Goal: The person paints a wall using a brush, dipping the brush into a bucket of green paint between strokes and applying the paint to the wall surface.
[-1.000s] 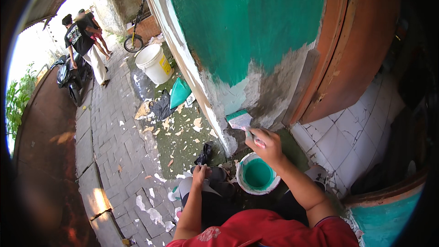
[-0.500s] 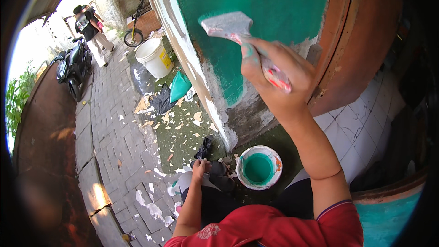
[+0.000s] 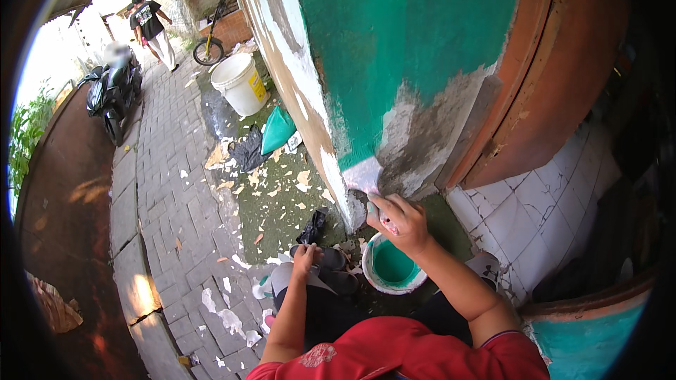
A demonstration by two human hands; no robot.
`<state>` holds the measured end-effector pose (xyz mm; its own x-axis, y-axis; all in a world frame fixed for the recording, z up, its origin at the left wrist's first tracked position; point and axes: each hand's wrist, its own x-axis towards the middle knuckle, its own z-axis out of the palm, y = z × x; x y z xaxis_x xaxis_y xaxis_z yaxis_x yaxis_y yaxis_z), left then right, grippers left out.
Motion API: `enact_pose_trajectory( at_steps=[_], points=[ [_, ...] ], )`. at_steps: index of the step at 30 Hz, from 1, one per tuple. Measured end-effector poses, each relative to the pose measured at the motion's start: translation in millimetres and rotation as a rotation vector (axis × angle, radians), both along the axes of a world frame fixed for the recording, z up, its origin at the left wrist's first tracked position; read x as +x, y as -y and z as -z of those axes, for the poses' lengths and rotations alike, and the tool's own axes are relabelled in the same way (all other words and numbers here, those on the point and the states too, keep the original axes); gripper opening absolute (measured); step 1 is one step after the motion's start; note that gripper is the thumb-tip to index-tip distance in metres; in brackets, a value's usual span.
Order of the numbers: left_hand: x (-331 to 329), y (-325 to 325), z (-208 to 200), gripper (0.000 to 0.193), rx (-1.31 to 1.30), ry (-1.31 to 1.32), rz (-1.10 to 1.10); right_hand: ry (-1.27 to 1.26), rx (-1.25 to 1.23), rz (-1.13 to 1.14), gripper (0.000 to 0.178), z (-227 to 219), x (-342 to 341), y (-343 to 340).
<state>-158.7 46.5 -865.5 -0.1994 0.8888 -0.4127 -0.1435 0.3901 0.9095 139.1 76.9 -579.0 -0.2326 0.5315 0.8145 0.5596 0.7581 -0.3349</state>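
Note:
My right hand [image 3: 403,222] is closed round the handle of a wide, paint-smeared paintbrush [image 3: 363,174]. The brush's broad head lies against the lower left of the wall, at the bottom end of the wet green paint [image 3: 405,35]. Bare grey plaster [image 3: 433,130] shows beside that paint. Just below my right hand stands a white bucket [image 3: 370,276] holding green paint [image 3: 394,264], its right rim partly behind my wrist. My left hand [image 3: 305,259] rests by my left knee with its fingers curled together; what they hold, if anything, is hidden.
Paint flakes [image 3: 229,320] litter the ground and brick paving [image 3: 172,204]. A larger white bucket [image 3: 239,91], a green bag [image 3: 278,130] and black plastic [image 3: 246,149] lie along the wall. Farther off are a motorbike [image 3: 113,95], a bicycle [image 3: 208,51] and walking people [image 3: 149,24].
My right hand has brought the brush down from the upper wall to its lower edge, and the green paint reaches lower there. The people have walked farther away. My left hand stays put.

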Motion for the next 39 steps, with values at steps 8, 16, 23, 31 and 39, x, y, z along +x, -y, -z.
enact_pose_trajectory(
  at_steps=[8, 16, 23, 31, 39],
  points=[
    [9, -4, -2, 0.026, 0.002, -0.027, 0.006, -0.205, -0.130, 0.064, 0.019, -61, 29, -27],
    [1, -3, 4, 0.025, 0.037, 0.008, 0.023, -0.399, 0.315, 0.073, 0.019, -175, 42, -52],
    [7, -4, -2, 0.022, 0.013, 0.034, 0.009, -0.347, 0.202, 0.083, 0.033, -52, 56, -58],
    [1, -5, 2, 0.023, -0.014, -0.022, 0.041, -0.378, -0.180, 0.118, 0.023, 32, 69, -35],
    [5, 0, 1, 0.024, 0.070, -0.099, 0.061, -0.517, -0.189, 0.047, 0.012, -103, 89, -86]
  ],
)
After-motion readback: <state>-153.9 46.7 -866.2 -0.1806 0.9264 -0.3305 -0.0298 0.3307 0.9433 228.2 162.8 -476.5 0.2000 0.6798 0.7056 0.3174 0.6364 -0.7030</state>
